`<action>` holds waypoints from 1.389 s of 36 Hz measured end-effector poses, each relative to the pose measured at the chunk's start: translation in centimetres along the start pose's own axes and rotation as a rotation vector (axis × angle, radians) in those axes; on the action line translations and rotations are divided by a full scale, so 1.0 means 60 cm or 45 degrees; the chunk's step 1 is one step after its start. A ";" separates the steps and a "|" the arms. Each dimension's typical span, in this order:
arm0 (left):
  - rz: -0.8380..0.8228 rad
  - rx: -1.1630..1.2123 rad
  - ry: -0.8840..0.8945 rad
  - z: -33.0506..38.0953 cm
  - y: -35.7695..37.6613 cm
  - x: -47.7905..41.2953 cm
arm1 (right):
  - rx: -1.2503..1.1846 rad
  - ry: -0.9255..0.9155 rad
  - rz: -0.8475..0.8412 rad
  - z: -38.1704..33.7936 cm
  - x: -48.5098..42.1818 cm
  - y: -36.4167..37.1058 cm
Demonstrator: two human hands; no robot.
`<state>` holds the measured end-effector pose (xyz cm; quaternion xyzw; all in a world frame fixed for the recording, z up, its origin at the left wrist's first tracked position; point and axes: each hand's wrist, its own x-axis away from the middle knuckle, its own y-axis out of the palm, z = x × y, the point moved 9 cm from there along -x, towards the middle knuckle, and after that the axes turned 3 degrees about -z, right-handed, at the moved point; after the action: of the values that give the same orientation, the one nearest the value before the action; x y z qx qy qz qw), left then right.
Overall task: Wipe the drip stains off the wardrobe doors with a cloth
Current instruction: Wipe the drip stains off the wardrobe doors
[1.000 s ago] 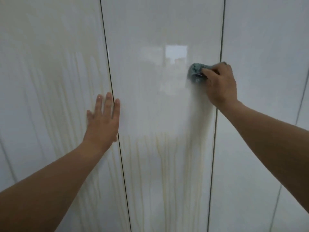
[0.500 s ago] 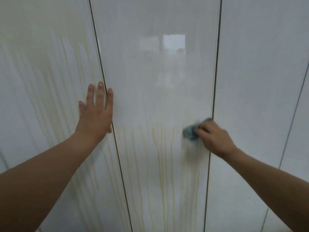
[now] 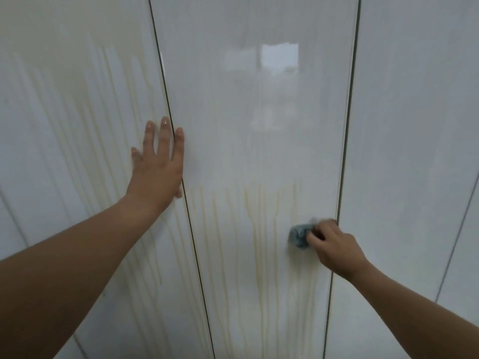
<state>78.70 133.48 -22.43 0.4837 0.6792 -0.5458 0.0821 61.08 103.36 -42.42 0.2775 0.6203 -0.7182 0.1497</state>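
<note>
The left forearm (image 3: 77, 268) comes in from 8 o'clock and crosses the lower part of the left door (image 3: 64, 112), covering some of the streaks there. The left hand (image 3: 158, 172) lies flat at 9 o'clock, fingers straight and slightly spread, pressing across the dark seam (image 3: 166, 99) between the left door and the middle door (image 3: 259, 141), with its forefinger on the middle one. The right hand (image 3: 334, 244) reaches in from 4 o'clock with its fingers curled around a cloth (image 3: 298, 235), hiding the cloth's right side. The doors are glossy white panels split by thin dark gaps, and the right door (image 3: 414, 125) at 3 o'clock looks plain white. A bright rectangular reflection (image 3: 279, 58) sits at 12 o'clock on the middle door. The cloth is a small bunched wad, blue-grey, pressed against the middle door at about 4 o'clock, just beside that door's right edge; it is a little blurred. The drip stains (image 3: 256, 242) are thin pale yellow lines running down the lower half of the middle door from a level near the left wrist, at 6 o'clock, just left of the cloth. Above that level the middle door looks mostly white, with only faint streaks. Wider, fainter yellow streaks run down the left door from 10 o'clock to 7 o'clock.
</note>
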 end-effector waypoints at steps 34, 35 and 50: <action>0.017 0.096 0.043 -0.009 0.002 0.010 | -0.541 0.574 1.026 -0.012 -0.165 -0.236; 0.015 0.096 0.053 -0.010 0.002 0.010 | -0.532 0.588 1.036 -0.019 -0.164 -0.231; -0.093 0.126 0.022 0.016 0.188 0.191 | 0.056 -0.505 0.534 -0.145 -0.049 0.015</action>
<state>80.77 138.49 -37.60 0.4668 0.6693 -0.5771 0.0324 65.80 111.28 -42.06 0.2570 0.4924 -0.7250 0.4073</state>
